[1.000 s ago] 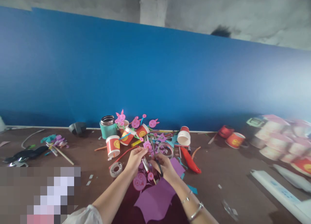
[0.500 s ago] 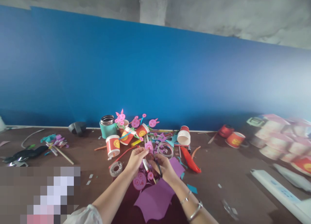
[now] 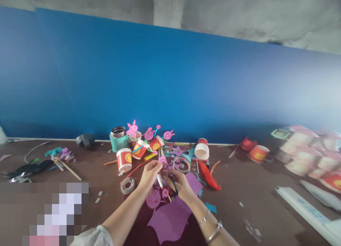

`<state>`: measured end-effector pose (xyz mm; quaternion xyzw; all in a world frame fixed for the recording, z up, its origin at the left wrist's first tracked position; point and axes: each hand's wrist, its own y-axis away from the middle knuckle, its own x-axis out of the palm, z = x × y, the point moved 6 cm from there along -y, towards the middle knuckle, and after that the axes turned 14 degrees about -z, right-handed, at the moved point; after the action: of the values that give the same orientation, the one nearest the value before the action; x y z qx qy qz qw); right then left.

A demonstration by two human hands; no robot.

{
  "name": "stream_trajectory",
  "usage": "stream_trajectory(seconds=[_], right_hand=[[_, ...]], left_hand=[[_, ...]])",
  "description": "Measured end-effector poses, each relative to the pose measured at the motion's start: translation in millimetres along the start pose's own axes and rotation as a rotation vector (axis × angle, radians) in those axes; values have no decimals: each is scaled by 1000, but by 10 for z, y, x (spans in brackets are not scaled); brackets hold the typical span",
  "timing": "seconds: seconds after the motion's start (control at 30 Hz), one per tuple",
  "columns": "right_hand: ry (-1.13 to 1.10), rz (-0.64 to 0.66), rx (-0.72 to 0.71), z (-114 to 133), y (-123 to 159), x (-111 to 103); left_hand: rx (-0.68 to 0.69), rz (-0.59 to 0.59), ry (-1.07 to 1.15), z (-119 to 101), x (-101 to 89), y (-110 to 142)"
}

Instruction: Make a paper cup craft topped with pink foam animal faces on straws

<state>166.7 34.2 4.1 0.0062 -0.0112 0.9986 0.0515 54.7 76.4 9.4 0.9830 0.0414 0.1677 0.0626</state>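
Above the table (image 3: 229, 217), just beyond a purple craft sheet (image 3: 172, 219), the fingers of the right hand (image 3: 180, 182) held black-handled scissors (image 3: 175, 186); those of the left hand (image 3: 148, 175) narrowly pinched a pink cutout (image 3: 162, 160) farther past the sheet, probably to steady it

Our left hand (image 3: 149, 174): we pinch a small pink paper piece (image 3: 161, 161).
Our right hand (image 3: 181, 182): we grip black-handled metal scissors (image 3: 175, 188) just beside that piece.
Nearer us: a large, wavy-edged purple paper sheet (image 3: 170, 219), near a round pink paper face (image 3: 153, 199).
To our left: a round, clear tape roll (image 3: 123, 188) and, farther off, a red-and-white paper cup (image 3: 121, 162) near an open teal flask (image 3: 118, 144).
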Motion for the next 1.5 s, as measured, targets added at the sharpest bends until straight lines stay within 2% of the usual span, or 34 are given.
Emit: stream_trajectory(seconds=[0.23, 0.5, 0.8, 1.07, 1.5], right_hand=[[-51, 24, 13, 30, 6, 30], [6, 8, 13, 22, 0, 10], [14, -2, 14, 27, 7, 1], [-39, 14, 23, 74, 20, 34], [34, 4, -10, -4, -12, -16]], left_hand=[[28, 24, -48, 30, -2, -12], [22, 49, -82, 46, -24, -66], [10, 34, -40, 22, 6, -13], [3, 90, -35, -21, 43, 21], [28, 64, -51, -106, 40, 66]])
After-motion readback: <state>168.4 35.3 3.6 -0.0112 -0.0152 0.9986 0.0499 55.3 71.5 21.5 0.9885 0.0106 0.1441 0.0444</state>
